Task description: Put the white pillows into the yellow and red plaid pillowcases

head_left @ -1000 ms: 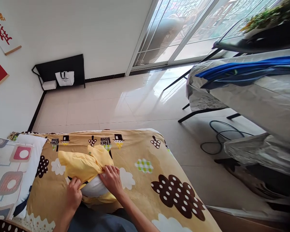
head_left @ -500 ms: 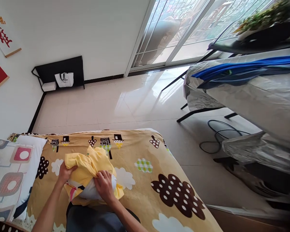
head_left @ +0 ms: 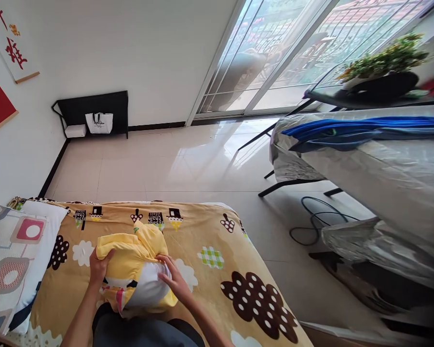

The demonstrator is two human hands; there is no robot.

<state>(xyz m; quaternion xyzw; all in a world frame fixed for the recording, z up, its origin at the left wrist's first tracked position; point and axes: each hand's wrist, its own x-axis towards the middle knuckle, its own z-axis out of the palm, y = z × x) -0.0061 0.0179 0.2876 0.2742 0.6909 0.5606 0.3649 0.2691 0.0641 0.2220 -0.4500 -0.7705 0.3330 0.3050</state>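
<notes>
A bunched yellow cloth cover (head_left: 121, 246) lies in front of my lap, with a pink, white and black print low on its left. From its opening on the right bulges a smooth white cushion-like thing (head_left: 150, 284), partly hidden by the cloth. My left hand (head_left: 100, 265) grips the cover's left edge, thumb on top. At the right, my right hand (head_left: 175, 279) has its fingers hooked on the cover's edge, while its thumb lies against the white bulge, a little apart from the fingers.
Beneath is a bed with a tan patterned blanket (head_left: 198, 231). Pillows (head_left: 12, 270) lie at the left. Beyond stands a low black rack (head_left: 94, 103) with a white bag (head_left: 100, 123). On the right are a plastic-covered piece of furniture (head_left: 365, 168) and a looped cable (head_left: 304, 236).
My right hand has shifted right and its thumb has come away from its fingers. More of the white bulge shows. My left hand still grips the cover. The view has tilted slightly.
</notes>
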